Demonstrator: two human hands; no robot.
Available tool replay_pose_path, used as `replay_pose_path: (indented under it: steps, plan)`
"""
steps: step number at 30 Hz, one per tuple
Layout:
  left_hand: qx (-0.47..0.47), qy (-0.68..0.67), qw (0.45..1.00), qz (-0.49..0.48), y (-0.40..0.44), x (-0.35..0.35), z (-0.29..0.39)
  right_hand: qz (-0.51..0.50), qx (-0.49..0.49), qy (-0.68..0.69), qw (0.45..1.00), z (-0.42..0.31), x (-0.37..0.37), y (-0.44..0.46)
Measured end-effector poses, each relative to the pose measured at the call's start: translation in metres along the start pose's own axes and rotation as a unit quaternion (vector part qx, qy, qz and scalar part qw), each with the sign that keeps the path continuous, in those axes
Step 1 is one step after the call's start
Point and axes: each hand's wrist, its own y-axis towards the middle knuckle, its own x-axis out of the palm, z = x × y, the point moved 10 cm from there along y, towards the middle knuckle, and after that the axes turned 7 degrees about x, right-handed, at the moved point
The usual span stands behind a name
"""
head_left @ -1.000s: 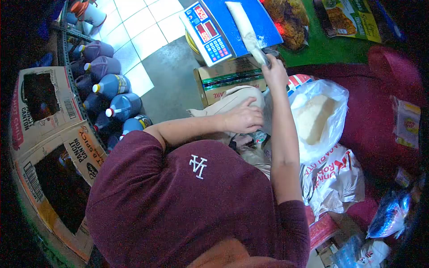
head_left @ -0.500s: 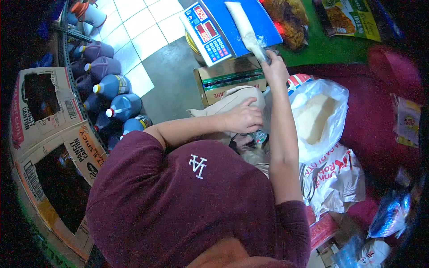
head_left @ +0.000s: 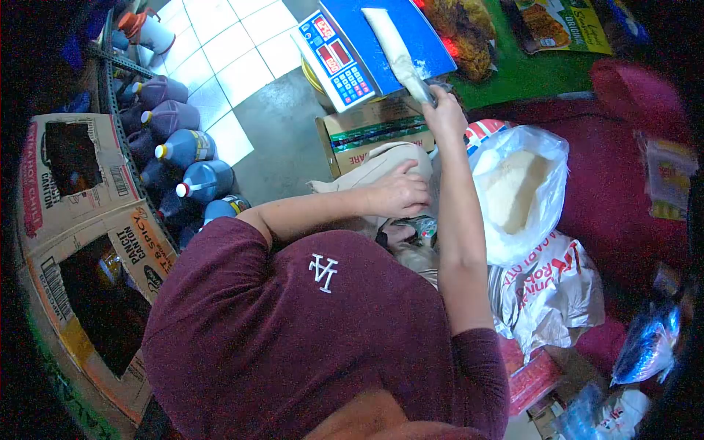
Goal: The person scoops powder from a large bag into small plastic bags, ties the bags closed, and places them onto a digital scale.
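A long narrow plastic bag of pale powder lies across the blue top of a digital scale. My right hand is closed on the bag's near end, just off the scale's edge. My left hand rests with curled fingers on a beige sack; whether it grips anything is hidden. Right of my right forearm, an open clear bag of pale powder stands on or behind a printed white bag.
A cardboard box stands below the scale. Dark jugs line the left, beside cut-open cartons. Brown-filled bags and a yellow-green packet lie at the top right. Red packs sit at the lower right.
The view has shifted slightly. My right hand has moved a little left and down with the bag's near end. My left hand stays on the sack.
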Motion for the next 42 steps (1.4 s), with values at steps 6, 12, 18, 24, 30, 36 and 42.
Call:
replay_pose_path:
  steps: [6, 12, 18, 24, 30, 36, 42]
  plan:
    - [-0.01, 0.007, 1.0, -0.027, 0.001, 0.003, 0.0, 0.031, -0.025, 0.092, 0.995, 0.017, -0.001, -0.006]
    - [-0.066, -0.131, 0.981, 0.127, -0.001, -0.032, -0.029, 0.043, -0.002, 0.385, 0.922, 0.058, -0.066, -0.055]
    - [-0.167, 0.173, 0.944, 0.224, -0.004, -0.125, -0.131, 0.214, 0.137, 0.254, 0.933, 0.221, -0.139, -0.108]
    - [-0.223, 0.324, 0.917, 0.062, 0.034, -0.124, -0.164, 0.238, 0.174, 0.145, 0.944, 0.356, -0.077, -0.125]
    - [-0.179, 0.39, 0.899, 0.089, 0.048, -0.122, -0.18, 0.286, 0.201, 0.26, 0.9, 0.314, -0.086, -0.217]
    - [-0.238, 0.318, 0.916, 0.063, 0.044, -0.125, -0.218, 0.358, 0.213, 0.29, 0.862, 0.353, -0.082, -0.322]
    - [-0.04, 0.252, 0.949, 0.188, 0.104, -0.222, -0.196, 0.397, 0.277, 0.431, 0.762, 0.348, -0.111, -0.403]
